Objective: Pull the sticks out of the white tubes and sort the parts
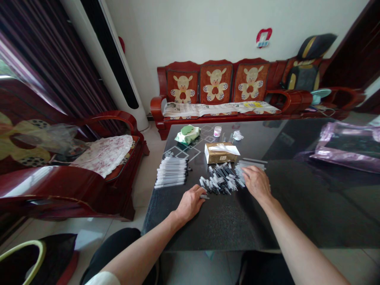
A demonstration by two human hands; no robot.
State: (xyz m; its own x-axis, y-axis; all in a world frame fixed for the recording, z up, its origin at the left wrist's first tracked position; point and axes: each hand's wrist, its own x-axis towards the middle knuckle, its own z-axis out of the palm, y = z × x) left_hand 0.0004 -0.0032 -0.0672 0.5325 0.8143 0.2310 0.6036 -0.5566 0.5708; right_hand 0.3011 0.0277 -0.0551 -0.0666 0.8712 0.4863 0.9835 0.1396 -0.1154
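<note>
Two bare hands are down at the dark tabletop [204,229], and it's the left hand [190,204] that has the tighter grip: fingers curled in, thumb side low, closed on a small pale pen part [204,196] whose end pokes out past the fingertips. Over to the right hand [257,183], and its fingers reach down onto the bundle of clear tubes [241,167], touching their near ends; whether any tube is actually pinched, I cannot tell, because the back of the hand covers the fingertips. Between the hands lies the loose heap of caps and dark pen parts [221,179], just beyond the left fingertips and just beside the right ones. Left of the heap, nearer the table's edge, a neat row of pens [170,172] lies stacked side by side, black ends pointing right. Beyond the heap sits the tissue box [222,158], close behind it. Both forearms come in from the near side, angling inward; the left wrist is low by the table, palm turned down, while the right arm stretches farther forward, its hand bent toward the tubes, knuckles up.
</note>
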